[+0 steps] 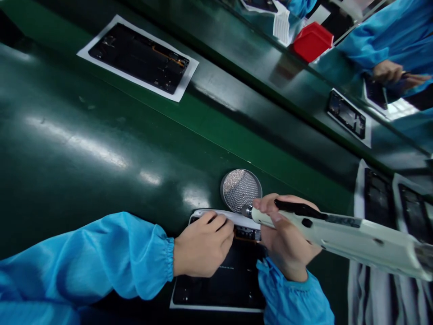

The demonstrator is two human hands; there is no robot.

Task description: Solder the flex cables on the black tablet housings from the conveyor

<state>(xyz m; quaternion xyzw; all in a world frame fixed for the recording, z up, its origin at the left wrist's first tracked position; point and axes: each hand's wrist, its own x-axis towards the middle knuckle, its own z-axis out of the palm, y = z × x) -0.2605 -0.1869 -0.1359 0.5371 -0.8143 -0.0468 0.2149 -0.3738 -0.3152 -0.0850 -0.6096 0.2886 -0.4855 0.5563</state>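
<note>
My right hand [287, 234] is wrapped round a pale electric screwdriver [358, 239] with a black lever. Its metal tip points left, over the near rim of a round dish [241, 189] holding many tiny screws. My left hand [206, 243] has its fingers bent and pressed down at the upper edge of a black tablet housing [219, 280]. A white strip [241, 220] lies along that edge, beside the fingertips. Whatever the left fingers pinch, if anything, is hidden. The housing rests on a white sheet in front of me, with some circuitry showing between my hands.
Another open tablet housing [138, 58] lies on a white sheet at the upper left. More housings [379, 194] stand at the right. Across a raised ledge are a red bin [313, 41], another device [347, 115] and a co-worker's hands [389, 72] with blue sleeves.
</note>
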